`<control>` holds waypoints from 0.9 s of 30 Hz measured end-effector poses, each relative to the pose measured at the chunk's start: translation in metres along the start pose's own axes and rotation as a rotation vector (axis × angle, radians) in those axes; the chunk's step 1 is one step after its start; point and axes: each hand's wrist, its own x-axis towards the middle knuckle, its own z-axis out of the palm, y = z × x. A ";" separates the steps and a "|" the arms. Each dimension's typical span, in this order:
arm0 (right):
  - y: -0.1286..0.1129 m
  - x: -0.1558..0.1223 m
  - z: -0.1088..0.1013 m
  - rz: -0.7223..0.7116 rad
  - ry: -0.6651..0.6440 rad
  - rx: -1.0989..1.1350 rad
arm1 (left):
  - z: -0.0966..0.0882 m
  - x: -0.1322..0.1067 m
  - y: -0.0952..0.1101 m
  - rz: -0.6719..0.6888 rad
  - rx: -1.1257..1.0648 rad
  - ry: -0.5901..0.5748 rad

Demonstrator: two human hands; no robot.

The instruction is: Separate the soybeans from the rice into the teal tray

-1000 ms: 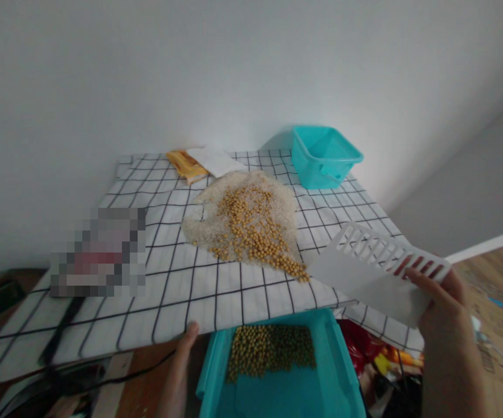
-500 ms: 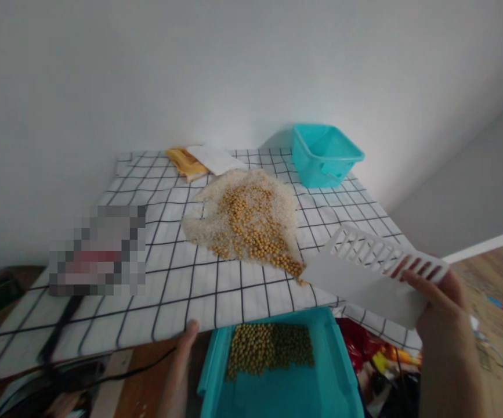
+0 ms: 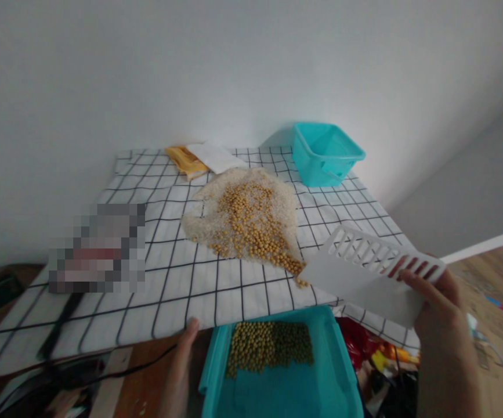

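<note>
My right hand (image 3: 438, 299) grips the right end of a flat white slotted plastic board (image 3: 359, 278), the thumb lying over its slots. The board's left tip touches the table beside a few stray soybeans (image 3: 301, 283). These trail from a heap of yellow soybeans mixed with pale grain (image 3: 251, 220), perhaps rice. At the front table edge my left hand (image 3: 180, 360) shows its raised thumb; its other fingers are hidden. Just right of it, below the tabletop, is a turquoise bin (image 3: 286, 395) with yellowish and dark green beans (image 3: 268, 345) at its far end.
An empty-looking turquoise basket (image 3: 327, 159) stands at the back right of the checked tablecloth (image 3: 173, 284). A yellow packet (image 3: 185, 161) and white sheet (image 3: 216, 158) lie behind the heap. A blurred-out device (image 3: 98, 247) sits left, its dark cable hanging over the edge.
The white board has shifted very slightly left, with my right hand on it. My left hand, the heap and the bin look the same.
</note>
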 end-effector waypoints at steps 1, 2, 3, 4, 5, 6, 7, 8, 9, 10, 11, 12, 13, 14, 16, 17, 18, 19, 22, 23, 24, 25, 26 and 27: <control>0.001 0.001 -0.001 -0.001 -0.004 -0.002 | 0.001 0.000 0.000 0.004 0.002 0.002; 0.002 0.001 -0.001 0.004 -0.006 -0.004 | 0.002 0.000 0.000 0.001 -0.006 0.005; 0.001 0.001 -0.002 0.013 -0.005 -0.005 | 0.003 -0.001 0.001 -0.011 -0.023 0.010; 0.001 0.001 -0.001 0.021 -0.004 -0.006 | 0.005 -0.001 0.001 -0.024 -0.044 0.017; 0.000 0.000 -0.001 0.027 -0.008 -0.010 | 0.006 -0.002 0.001 -0.031 -0.059 0.026; -0.001 -0.001 0.000 0.027 -0.014 -0.014 | 0.007 -0.002 0.001 -0.028 -0.065 0.029; -0.003 -0.002 0.002 0.023 -0.022 -0.020 | 0.007 -0.002 0.001 -0.023 -0.059 0.026; -0.005 -0.003 0.003 0.013 -0.028 -0.027 | 0.007 -0.002 0.001 -0.014 -0.043 0.016; -0.007 -0.004 0.005 0.004 -0.027 -0.033 | 0.005 -0.001 0.001 0.004 -0.023 0.006; -0.008 -0.005 0.006 0.001 -0.021 -0.039 | 0.004 -0.001 0.000 0.021 0.001 -0.006; -0.010 -0.006 0.008 0.001 -0.010 -0.041 | 0.002 0.001 0.000 0.037 0.022 -0.015; -0.011 -0.007 0.009 -0.001 0.002 -0.040 | 0.001 0.002 -0.001 0.051 0.038 -0.020; -0.012 -0.008 0.011 -0.005 0.009 -0.036 | 0.000 0.002 -0.001 0.063 0.050 -0.023; -0.013 -0.009 0.012 -0.011 0.010 -0.030 | -0.001 0.003 -0.001 0.070 0.056 -0.026; -0.015 -0.011 0.013 -0.025 0.000 -0.025 | 0.000 0.002 -0.001 0.066 0.044 -0.024; -0.016 -0.011 0.014 -0.028 -0.002 -0.026 | 0.001 0.001 -0.001 0.060 0.030 -0.015; -0.017 -0.012 0.014 -0.025 0.000 -0.028 | 0.002 0.000 -0.001 0.054 0.015 -0.002; -0.017 -0.012 0.014 -0.018 0.001 -0.028 | 0.004 -0.001 -0.001 0.047 0.001 0.008; -0.018 -0.013 0.014 -0.007 -0.001 -0.030 | 0.007 -0.004 0.000 0.019 -0.015 0.024; -0.018 -0.013 0.013 -0.008 -0.009 -0.034 | 0.008 -0.004 0.000 0.018 -0.019 0.032; -0.017 -0.012 0.012 -0.010 -0.015 -0.038 | 0.009 -0.004 0.000 0.018 -0.026 0.039; -0.016 -0.012 0.011 -0.008 -0.018 -0.040 | 0.010 -0.004 0.000 0.023 -0.033 0.051; -0.015 -0.011 0.010 -0.001 -0.020 -0.040 | 0.009 -0.003 0.000 0.028 -0.039 0.064; -0.014 -0.010 0.009 0.008 -0.021 -0.036 | 0.009 -0.002 0.000 0.026 -0.042 0.060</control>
